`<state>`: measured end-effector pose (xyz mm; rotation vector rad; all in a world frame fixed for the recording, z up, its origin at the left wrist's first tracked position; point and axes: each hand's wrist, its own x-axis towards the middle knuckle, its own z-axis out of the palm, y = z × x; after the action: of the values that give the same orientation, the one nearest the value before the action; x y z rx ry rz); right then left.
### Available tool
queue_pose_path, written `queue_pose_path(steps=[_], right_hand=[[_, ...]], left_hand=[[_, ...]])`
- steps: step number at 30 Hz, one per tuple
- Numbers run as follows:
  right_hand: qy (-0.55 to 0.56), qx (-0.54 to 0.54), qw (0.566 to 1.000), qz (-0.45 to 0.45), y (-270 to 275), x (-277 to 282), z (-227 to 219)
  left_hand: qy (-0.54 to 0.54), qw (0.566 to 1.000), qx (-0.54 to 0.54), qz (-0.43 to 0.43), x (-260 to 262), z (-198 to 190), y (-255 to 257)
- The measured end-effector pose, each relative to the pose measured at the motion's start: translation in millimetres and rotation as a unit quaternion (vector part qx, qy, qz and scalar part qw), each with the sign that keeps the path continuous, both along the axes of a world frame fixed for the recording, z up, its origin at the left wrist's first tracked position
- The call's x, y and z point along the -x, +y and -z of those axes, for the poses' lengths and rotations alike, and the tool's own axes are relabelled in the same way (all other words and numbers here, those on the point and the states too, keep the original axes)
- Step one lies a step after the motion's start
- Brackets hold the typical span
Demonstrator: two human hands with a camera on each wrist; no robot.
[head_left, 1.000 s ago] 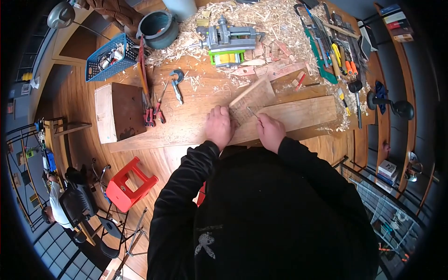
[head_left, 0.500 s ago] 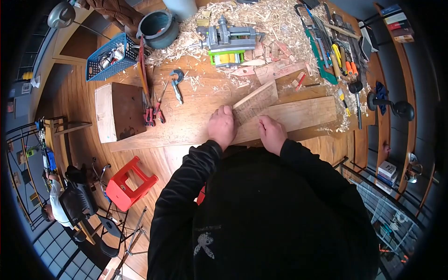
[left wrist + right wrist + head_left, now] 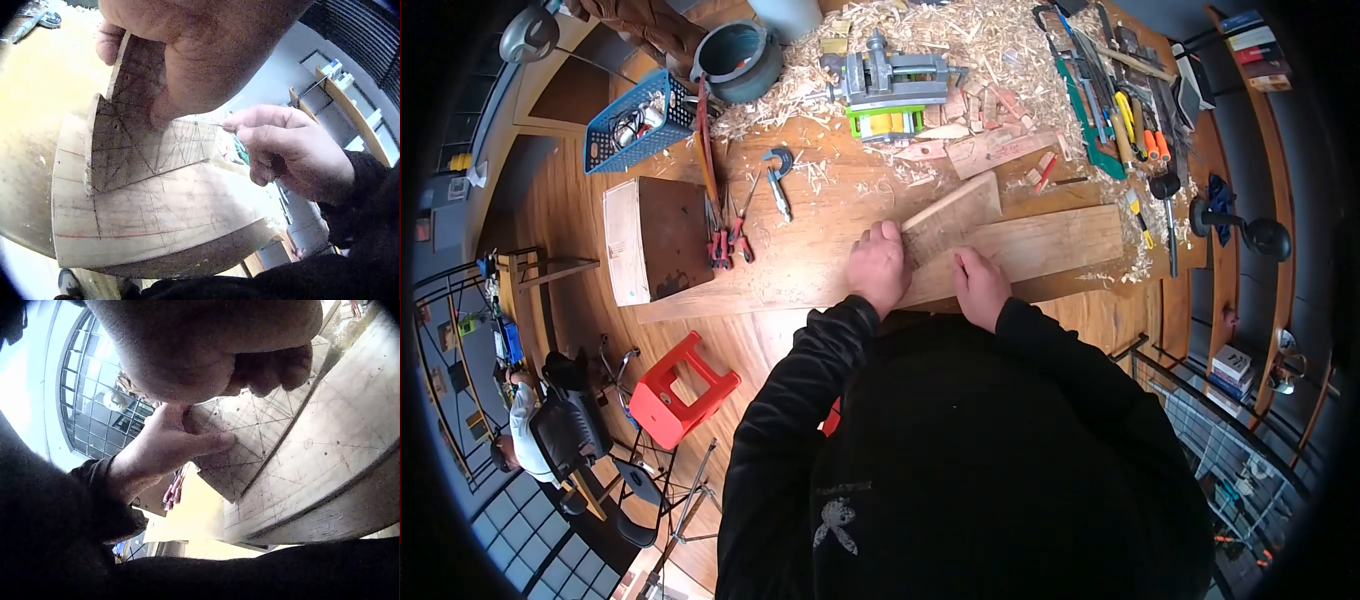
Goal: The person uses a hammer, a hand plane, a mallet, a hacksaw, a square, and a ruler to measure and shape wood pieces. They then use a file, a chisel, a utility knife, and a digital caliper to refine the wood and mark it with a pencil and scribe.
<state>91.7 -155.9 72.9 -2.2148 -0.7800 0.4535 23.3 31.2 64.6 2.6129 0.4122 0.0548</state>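
Observation:
My left hand (image 3: 878, 265) grips the near left end of a short wooden board (image 3: 950, 222) covered in pencil lines, its thumb lying on the lined face (image 3: 181, 147). This piece overlaps a longer, pale plank (image 3: 1050, 245) at the table's near edge; red lines cross that plank's end (image 3: 125, 235). To the right, my right hand (image 3: 982, 285) has curled fingers and pinches a thin, light-coloured tool (image 3: 220, 125) beside the lined board's edge. I cannot tell the tool's kind; the fingers cover most of it.
A vise (image 3: 890, 85) stands among wood shavings (image 3: 1000, 50) at the back. Saws and hand tools lie back right, around a green-handled saw (image 3: 1105, 160). Leftward are a clamp (image 3: 780, 185), red-handled pliers (image 3: 720, 248), a wooden box (image 3: 660, 240) and a blue basket (image 3: 635, 125).
The lined board and my left hand have shifted slightly right. The thin tool, plain above the board one second ago in the head view, is now hardly visible there. My right hand stays near the same place.

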Motion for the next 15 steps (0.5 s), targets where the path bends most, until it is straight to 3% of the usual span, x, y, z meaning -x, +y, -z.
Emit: queue_pose_path(steps=[4,15], right_hand=[[-0.012,0.075,0.997,0.0,-3.5,0.5,5.2],[0.02,0.036,0.999,0.001,-1.7,-7.5,6.8]], left_hand=[[-0.009,1.0,-0.029,-0.001,-3.1,1.3,-8.4],[0.012,0.999,-0.031,-0.007,-9.8,-2.3,-3.3]])
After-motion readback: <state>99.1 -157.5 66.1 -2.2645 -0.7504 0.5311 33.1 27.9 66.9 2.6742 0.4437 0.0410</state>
